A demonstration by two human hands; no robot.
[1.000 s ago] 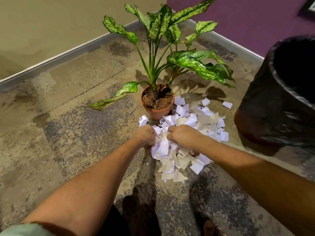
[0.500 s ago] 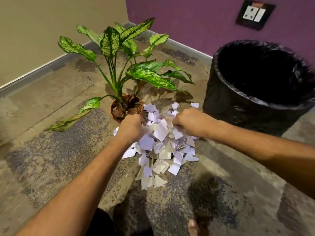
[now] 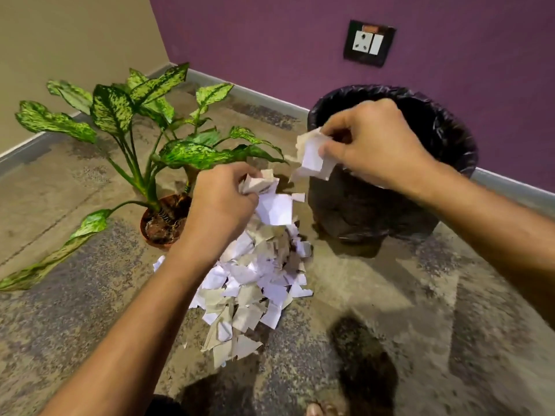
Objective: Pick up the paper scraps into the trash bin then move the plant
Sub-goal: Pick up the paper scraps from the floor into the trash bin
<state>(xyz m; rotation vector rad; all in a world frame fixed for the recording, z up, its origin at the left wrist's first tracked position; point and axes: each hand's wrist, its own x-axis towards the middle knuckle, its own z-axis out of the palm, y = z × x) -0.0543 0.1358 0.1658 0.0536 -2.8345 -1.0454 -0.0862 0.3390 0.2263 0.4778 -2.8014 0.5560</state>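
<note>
My foot [image 3: 319, 411] showed at the bottom edge, on the mottled floor [image 3: 390, 310]. Just beyond it lay the scraps [image 3: 255, 283], a loose heap of white and grey torn paper on the floor between the pot and the bin.

Above the heap's far end my left hand [image 3: 223, 202] was raised off the floor, its grip closed on a wad of scraps, a few pieces jutting from the fingers and a larger white sheet hanging just below the fist. My right hand [image 3: 372, 145] was higher and farther out, level with the near rim of the bin [image 3: 444, 145], its thumb and fingers pinched tight on another bunch of scraps that stuck out to the left of the knuckles. Those pieces hung at the bin's left edge, not yet inside it.

The bin, lined with a black bag, stood on the floor to the right of the heap, close to the purple wall [image 3: 270, 40]. The plant [image 3: 144, 133], with speckled green leaves, stood upright in its terracotta pot [image 3: 156, 232] to the left of the heap, the pot's rim just beside the nearest scraps and partly hidden by my left wrist. One long leaf drooped to the floor at far left.

A socket plate [image 3: 368, 42] sat on the purple wall above the bin; a beige wall [image 3: 75, 40] met it in the corner behind the plant.
</note>
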